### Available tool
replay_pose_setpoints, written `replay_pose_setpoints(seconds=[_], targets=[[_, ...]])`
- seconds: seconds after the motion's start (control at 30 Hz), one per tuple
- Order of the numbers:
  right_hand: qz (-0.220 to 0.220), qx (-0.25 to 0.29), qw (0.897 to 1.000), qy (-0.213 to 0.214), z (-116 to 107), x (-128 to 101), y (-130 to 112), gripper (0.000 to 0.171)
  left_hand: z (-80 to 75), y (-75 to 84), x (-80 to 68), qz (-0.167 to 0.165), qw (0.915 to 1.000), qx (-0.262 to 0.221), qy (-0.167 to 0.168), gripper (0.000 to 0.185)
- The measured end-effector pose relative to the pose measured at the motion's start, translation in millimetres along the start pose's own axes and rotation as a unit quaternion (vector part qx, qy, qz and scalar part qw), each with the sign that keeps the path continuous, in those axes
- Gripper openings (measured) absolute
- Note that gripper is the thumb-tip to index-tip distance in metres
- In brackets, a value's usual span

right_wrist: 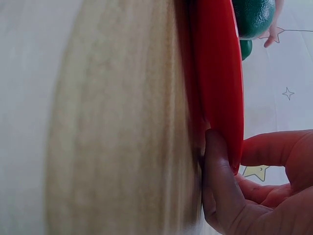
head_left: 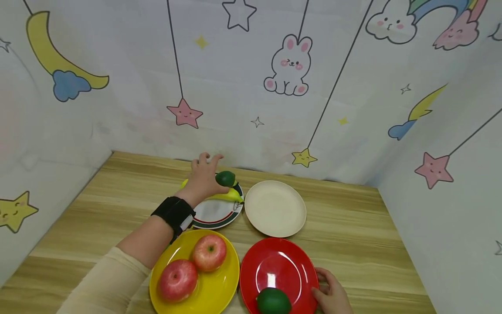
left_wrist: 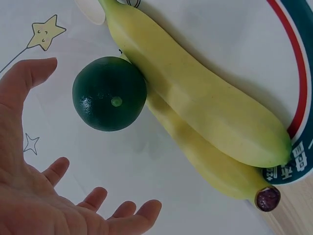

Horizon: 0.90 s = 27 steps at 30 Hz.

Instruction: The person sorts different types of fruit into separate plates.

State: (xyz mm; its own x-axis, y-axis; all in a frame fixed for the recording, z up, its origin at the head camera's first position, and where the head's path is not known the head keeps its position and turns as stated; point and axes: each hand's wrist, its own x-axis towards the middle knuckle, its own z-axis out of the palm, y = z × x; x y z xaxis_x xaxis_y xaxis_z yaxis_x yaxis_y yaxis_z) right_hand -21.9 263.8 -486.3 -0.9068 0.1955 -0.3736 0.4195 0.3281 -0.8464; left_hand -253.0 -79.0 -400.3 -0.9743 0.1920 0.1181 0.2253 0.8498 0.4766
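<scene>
Left hand [left_wrist: 44, 196], fingers spread and empty beside the green fruit [left_wrist: 109, 93] — cup it clear of the bananas [left_wrist: 205, 112]; right hand [head_left: 333, 294] pinches the red plate [head_left: 278, 270] — hold it steady.

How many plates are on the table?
4. A yellow plate at front left, a red plate at front right, a striped plate at back left and a cream plate at back right.

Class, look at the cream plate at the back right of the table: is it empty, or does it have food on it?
Empty. The cream plate shows only its bare surface in the head view.
</scene>
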Motion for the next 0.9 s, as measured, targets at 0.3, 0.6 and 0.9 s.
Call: replay_pose_setpoints(seconds=[0.3,0.6,0.9], targets=[[0.001,-0.012,1.0,0.002,-2.2,-1.2,1.2,0.05,6.4,10.1,6.5,-0.006,0.9994,0.023,-0.025,0.098],[0.035,-0.013,0.999,-0.006,-4.0,1.3,-1.2,0.052,19.9,13.9,11.0,-0.019,0.9977,0.056,-0.032,0.097],[0.022,-0.018,1.0,-0.004,-2.0,1.2,0.1,0.051,31.5,18.5,15.5,-0.024,0.9978,0.052,-0.033,0.089]])
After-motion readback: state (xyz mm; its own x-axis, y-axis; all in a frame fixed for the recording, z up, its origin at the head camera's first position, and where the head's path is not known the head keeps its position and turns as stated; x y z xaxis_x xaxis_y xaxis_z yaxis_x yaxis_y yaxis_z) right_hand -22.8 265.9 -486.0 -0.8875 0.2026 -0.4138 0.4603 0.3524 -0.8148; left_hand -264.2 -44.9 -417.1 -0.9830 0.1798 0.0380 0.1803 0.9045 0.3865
